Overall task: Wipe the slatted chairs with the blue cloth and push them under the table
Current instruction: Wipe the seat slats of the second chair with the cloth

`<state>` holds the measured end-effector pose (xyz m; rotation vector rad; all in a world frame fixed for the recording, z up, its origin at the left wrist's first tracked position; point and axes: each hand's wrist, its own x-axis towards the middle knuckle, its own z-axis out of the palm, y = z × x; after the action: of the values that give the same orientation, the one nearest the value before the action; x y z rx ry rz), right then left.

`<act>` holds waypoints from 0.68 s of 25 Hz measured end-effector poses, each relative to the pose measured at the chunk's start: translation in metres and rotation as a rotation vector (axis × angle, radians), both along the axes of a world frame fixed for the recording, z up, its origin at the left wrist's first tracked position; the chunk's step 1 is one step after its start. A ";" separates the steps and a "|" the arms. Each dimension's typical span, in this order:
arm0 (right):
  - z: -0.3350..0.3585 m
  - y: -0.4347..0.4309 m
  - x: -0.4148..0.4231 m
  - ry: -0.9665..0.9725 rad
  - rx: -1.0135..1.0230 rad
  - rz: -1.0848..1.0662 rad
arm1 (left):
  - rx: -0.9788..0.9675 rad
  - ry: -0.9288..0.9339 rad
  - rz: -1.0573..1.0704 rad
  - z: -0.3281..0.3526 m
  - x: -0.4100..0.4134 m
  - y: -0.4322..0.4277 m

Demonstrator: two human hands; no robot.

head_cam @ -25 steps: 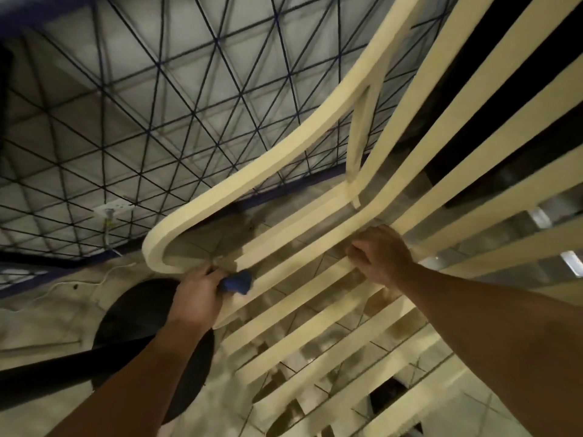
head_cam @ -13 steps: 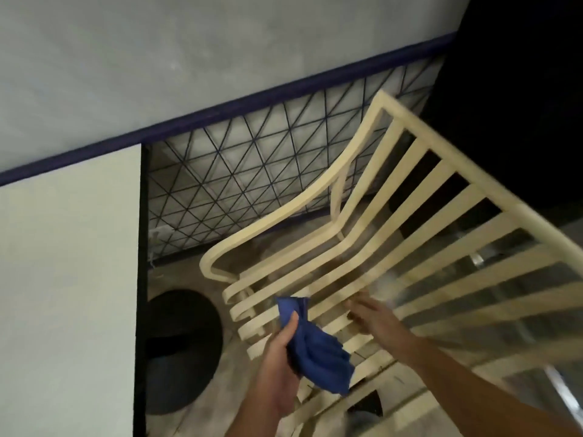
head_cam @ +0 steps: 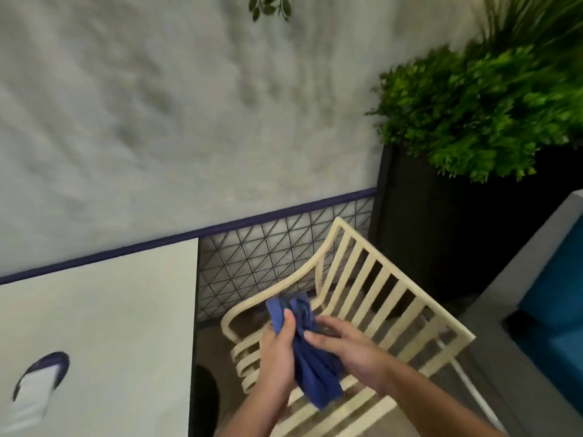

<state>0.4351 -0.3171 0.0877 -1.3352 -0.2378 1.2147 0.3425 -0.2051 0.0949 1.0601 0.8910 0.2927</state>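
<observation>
- Grey textured wall (head_cam: 189,121) fills the background; a purple stripe (head_cam: 284,217) divides it from a lower band of tiles (head_cam: 268,257) crossed by dark triangular lines.
- White table (head_cam: 94,326) stands at the left, its straight edge facing the chair. A dark round base (head_cam: 206,402) shows below that edge. A white object with a purple rim (head_cam: 41,383) lies on the top; it is too blurred to identify.
- Cream slatted chair (head_cam: 388,298) stands just beside the table and is not under it. Its backrest is at the upper right and its top rail slopes down to the right. The slats run from that rail down to the lower left into the seat, so the front of the seat points toward the table. A curved armrest (head_cam: 277,288) loops round on the wall side.
- Blue cloth (head_cam: 315,370) is bunched and held above the seat, clear of the slats. Its long axis runs from upper left to lower right, with the loose end hanging lowest.
- Left hand (head_cam: 277,357) grips the cloth from the left, thumb pressed on the upper folds.
- Right hand (head_cam: 353,348) pinches the middle of the cloth between thumb and fingers.
- Black planter (head_cam: 441,231) holding a green plant (head_cam: 473,105) stands behind the chair.
- Grey seat (head_cam: 517,279) with a teal cushion (head_cam: 555,291) lies at the right edge.
</observation>
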 end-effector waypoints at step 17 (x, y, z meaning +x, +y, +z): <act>0.097 -0.004 -0.171 0.059 0.227 -0.284 | 0.344 -0.122 -0.181 0.081 -0.179 0.014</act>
<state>0.2642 -0.3215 0.1843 -1.0927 -0.1333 0.9556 0.1633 -0.1906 0.1755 1.4163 0.6422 0.3622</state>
